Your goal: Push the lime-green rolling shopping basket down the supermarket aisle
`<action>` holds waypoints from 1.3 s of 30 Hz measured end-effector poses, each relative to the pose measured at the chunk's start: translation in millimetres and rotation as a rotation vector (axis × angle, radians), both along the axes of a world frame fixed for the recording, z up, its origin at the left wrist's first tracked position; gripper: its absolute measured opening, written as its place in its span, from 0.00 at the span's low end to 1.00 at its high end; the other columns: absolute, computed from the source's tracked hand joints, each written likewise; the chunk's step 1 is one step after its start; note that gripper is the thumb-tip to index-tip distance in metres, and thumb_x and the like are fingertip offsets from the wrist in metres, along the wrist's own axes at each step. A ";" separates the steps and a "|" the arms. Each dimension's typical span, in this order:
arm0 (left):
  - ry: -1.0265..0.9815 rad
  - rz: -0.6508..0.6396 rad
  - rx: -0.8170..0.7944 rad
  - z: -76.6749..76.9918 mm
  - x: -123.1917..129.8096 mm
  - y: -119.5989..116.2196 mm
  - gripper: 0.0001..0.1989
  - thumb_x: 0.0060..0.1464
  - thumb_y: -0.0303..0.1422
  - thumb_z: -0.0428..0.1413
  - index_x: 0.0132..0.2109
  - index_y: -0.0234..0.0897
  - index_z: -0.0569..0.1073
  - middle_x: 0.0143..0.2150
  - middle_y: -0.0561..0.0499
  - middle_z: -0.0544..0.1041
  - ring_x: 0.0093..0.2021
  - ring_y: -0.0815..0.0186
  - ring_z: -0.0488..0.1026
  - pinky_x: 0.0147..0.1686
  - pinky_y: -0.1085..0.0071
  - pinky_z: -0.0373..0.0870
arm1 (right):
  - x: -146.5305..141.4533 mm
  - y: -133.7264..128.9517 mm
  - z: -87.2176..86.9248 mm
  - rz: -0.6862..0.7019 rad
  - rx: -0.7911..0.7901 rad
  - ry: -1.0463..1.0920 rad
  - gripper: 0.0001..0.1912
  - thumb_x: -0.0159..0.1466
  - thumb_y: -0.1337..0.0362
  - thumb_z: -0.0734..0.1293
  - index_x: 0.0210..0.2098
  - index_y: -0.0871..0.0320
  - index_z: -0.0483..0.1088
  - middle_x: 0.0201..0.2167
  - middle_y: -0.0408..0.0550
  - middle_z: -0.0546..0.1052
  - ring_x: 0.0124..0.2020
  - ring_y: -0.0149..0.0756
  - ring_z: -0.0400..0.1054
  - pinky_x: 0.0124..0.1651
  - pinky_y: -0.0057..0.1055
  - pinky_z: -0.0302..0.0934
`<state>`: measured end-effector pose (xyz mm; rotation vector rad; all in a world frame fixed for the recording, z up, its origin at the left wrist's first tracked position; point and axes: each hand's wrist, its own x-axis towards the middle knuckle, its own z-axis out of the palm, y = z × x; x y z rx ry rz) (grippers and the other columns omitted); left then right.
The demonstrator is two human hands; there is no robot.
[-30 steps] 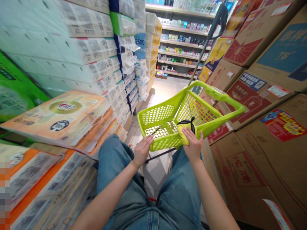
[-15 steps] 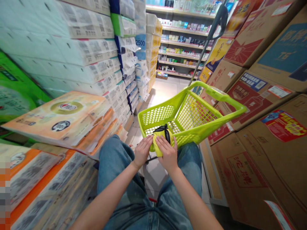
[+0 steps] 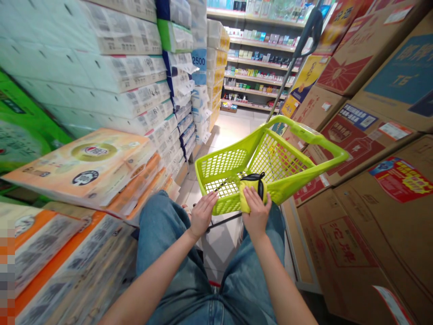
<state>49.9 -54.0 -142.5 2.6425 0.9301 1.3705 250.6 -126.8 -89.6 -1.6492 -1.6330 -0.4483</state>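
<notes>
My right hand point(image 3: 256, 211) presses a folded yellow cloth point(image 3: 248, 186) with black edging and a small black loop against the near rim of a lime-green shopping basket point(image 3: 216, 159). Its fingers lie bent over the cloth. At the near left corner of the basket, my left hand point(image 3: 203, 213) has its fingers curled over the rim, with the fingertips partly hidden. The basket stands tilted between my knees, its green handle point(image 3: 306, 132) pointing to the right. Through the mesh, a thin dark rod shows beside my left fingertips.
Stacked tissue packs point(image 3: 135, 72) rise on the left, with orange-white packs point(image 3: 101, 167) lower down. Cardboard cartons point(image 3: 365, 225) are piled on the right. A grey pull handle point(image 3: 309, 34) stands up behind the basket. Shelves of small goods point(image 3: 260, 58) face the aisle's far end.
My right hand and the yellow cloth have moved right along the near rim, away from my left hand. The left hand stays at the corner, and the basket has hardly moved.
</notes>
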 end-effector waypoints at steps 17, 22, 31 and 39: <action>-0.001 -0.009 0.002 2.2 -0.3 0.1 0.25 0.65 0.21 0.45 0.66 0.40 0.63 0.62 0.45 0.72 0.65 0.61 0.66 0.64 0.56 0.65 | 61.4 -2.5 14.1 -0.039 -0.025 -0.043 0.29 0.58 0.75 0.59 0.57 0.50 0.70 0.55 0.46 0.77 0.59 0.42 0.70 0.71 0.54 0.32; -0.008 -0.005 -0.004 1.1 2.0 -1.6 0.25 0.65 0.22 0.45 0.66 0.40 0.62 0.62 0.44 0.72 0.65 0.61 0.66 0.64 0.55 0.66 | -1.6 0.5 4.8 0.004 -0.019 0.000 0.31 0.56 0.76 0.59 0.57 0.55 0.69 0.56 0.49 0.77 0.60 0.43 0.68 0.72 0.50 0.30; 0.004 -0.005 0.010 1.2 -2.1 0.1 0.24 0.66 0.23 0.44 0.66 0.39 0.63 0.61 0.43 0.73 0.64 0.61 0.68 0.63 0.56 0.67 | -44.6 -5.5 7.2 0.266 -0.126 -0.037 0.33 0.57 0.75 0.59 0.61 0.51 0.66 0.58 0.45 0.75 0.62 0.37 0.66 0.73 0.46 0.23; 0.003 -0.006 0.012 0.7 0.7 -0.9 0.25 0.65 0.21 0.45 0.66 0.40 0.62 0.62 0.45 0.73 0.65 0.61 0.66 0.64 0.55 0.66 | 59.5 2.1 17.2 -0.029 -0.059 -0.069 0.30 0.56 0.75 0.59 0.57 0.50 0.69 0.56 0.45 0.76 0.59 0.41 0.69 0.72 0.53 0.30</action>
